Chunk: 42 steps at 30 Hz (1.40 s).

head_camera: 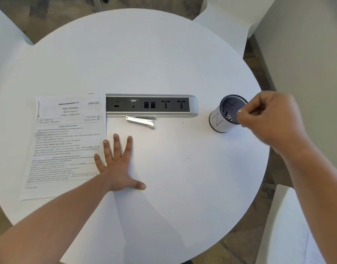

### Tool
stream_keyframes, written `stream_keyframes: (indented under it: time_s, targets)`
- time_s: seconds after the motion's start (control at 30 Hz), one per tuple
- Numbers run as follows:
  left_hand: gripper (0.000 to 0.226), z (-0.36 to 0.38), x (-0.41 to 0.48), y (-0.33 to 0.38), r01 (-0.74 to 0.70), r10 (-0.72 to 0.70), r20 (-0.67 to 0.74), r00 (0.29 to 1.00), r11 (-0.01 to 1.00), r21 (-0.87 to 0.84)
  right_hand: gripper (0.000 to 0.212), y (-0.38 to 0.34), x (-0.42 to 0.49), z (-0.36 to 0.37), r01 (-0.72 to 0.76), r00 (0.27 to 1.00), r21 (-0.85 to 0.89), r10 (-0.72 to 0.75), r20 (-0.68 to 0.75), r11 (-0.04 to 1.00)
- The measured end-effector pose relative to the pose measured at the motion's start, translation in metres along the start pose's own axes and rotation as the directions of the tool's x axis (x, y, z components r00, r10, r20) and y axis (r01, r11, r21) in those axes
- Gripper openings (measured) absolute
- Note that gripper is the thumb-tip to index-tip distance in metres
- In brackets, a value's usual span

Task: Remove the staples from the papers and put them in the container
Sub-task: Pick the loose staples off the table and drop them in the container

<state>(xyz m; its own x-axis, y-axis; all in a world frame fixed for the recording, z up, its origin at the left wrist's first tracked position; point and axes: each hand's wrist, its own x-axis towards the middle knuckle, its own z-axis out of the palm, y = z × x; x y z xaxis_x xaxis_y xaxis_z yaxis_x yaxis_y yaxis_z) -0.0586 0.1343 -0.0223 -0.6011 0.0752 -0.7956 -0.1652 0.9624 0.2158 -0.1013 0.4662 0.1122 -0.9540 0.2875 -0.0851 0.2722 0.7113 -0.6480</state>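
Two hands in my view over a round white table (163, 54). Papers (66, 143): a printed sheet set lying flat at the left side of the table, top edge beside the inset socket strip (151, 105). Container (225, 114): a small cylinder with a white wrap marked in black pen and a dark inside, upright at the right side of the table; small pale bits lie at its bottom. My right hand (272, 119) hangs over the container's right rim, fingers (241, 111) pinched narrow just above the opening; I cannot tell whether a staple sits between them. My left hand (118, 164) lies palm down, fingers (116, 141) spread wide, resting on the right edge of the papers and holding nothing. A metal staple tool (141, 121) lies on the table just below the socket strip, apart from both hands.
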Motion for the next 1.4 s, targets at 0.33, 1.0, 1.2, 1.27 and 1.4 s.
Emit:
stream_keyframes:
  time_s: [0.33, 1.0, 1.2, 1.27, 1.4]
  targets:
    - [0.159, -0.001, 0.002, 0.002, 0.006, -0.006, 0.014, 1.0, 1.0, 0.018, 0.015, 0.012, 0.057, 0.002, 0.154, 0.977, -0.517, -0.054, 0.204, 0.842]
    - [0.161, -0.003, 0.003, 0.004, 0.005, -0.005, 0.004, 1.0, 1.0, 0.012, 0.019, 0.028, -0.037, 0.084, 0.256, 0.874, -0.223, -0.126, 0.47, 0.941]
    - [0.162, -0.002, 0.003, 0.003, -0.001, 0.001, -0.004, 1.0, 1.0, 0.007, 0.016, 0.053, -0.05, 0.12, 0.266, 0.853, -0.359, -0.045, 0.52, 0.895]
    - [0.163, -0.001, 0.003, 0.002, -0.006, 0.006, -0.007, 1.0, 1.0, 0.001, 0.015, 0.052, -0.052, 0.124, 0.268, 0.86, -0.381, -0.042, 0.508, 0.885]
    - [0.163, 0.0, 0.004, 0.001, -0.008, 0.008, -0.011, 1.0, 1.0, 0.001, 0.021, 0.049, -0.058, 0.134, 0.267, 0.878, -0.426, -0.037, 0.476, 0.864]
